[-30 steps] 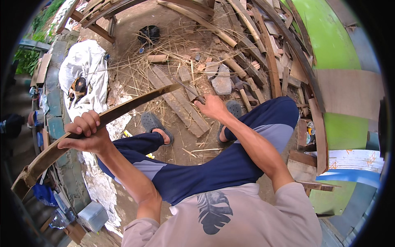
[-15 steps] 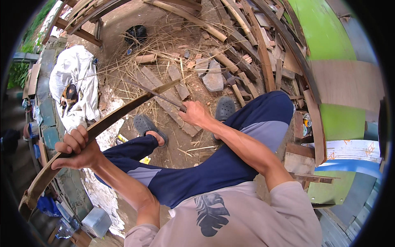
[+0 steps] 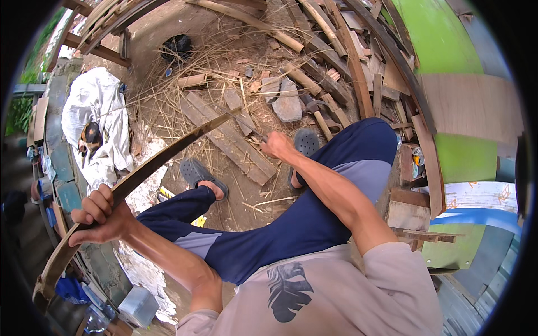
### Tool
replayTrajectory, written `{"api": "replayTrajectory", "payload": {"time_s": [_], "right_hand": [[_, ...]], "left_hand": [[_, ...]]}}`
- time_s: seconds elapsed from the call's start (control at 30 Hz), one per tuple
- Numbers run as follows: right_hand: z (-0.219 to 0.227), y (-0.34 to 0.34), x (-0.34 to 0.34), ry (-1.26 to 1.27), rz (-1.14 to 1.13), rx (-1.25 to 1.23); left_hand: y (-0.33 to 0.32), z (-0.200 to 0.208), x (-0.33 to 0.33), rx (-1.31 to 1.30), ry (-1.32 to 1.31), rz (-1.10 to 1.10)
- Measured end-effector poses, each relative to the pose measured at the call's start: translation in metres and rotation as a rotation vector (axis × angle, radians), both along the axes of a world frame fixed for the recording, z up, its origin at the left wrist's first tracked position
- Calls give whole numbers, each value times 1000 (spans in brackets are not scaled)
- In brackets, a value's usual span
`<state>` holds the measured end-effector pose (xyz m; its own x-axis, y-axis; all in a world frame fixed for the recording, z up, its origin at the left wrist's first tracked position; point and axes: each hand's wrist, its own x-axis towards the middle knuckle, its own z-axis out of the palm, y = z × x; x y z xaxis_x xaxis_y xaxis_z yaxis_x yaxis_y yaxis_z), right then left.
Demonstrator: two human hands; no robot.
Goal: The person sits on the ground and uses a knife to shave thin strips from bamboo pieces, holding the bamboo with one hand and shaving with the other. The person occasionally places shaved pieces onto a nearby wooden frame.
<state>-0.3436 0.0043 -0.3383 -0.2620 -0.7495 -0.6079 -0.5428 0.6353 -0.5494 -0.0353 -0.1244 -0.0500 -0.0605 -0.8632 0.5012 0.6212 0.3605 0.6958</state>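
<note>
Gripping hard w/ the left hand [image 3: 103,215], fingers wrapped full round a long curved bamboo strip [image 3: 151,165] that arcs from lower left up toward the middle of the yard. Right hand [image 3: 277,145] is closed too, fist around a thin dark tool, prob a blade, but too small to tell for sure; its tip meets the strip's far end. To do this bit well, I'd say: keep the strip braced steady w/ the left, blade angled away from the legs, short controlled strokes, since the left foot in its sandal [image 3: 202,176] sits right under the strip. Ground's bare dirt, littered w/ dry bamboo slivers, flat planks [image 3: 230,140], a grey stone [image 3: 288,103]. White sheet [image 3: 98,120] lies crumpled off left, stacked poles up top, green panel [image 3: 443,39] on the right.
</note>
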Motion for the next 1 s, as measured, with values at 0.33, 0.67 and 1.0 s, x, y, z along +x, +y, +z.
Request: {"api": "replayTrajectory", "payload": {"time_s": [0.33,0.67,1.0], "right_hand": [[10,-23,5,12,30,-29],[-3,-15,-4,27,14,43],[-5,-13,-8,80,-4,47]], "left_hand": [[-13,-6,9,7,29,-35],[-13,-8,17,1,48,-150],[-22,-12,21,-49,43,-169]]}}
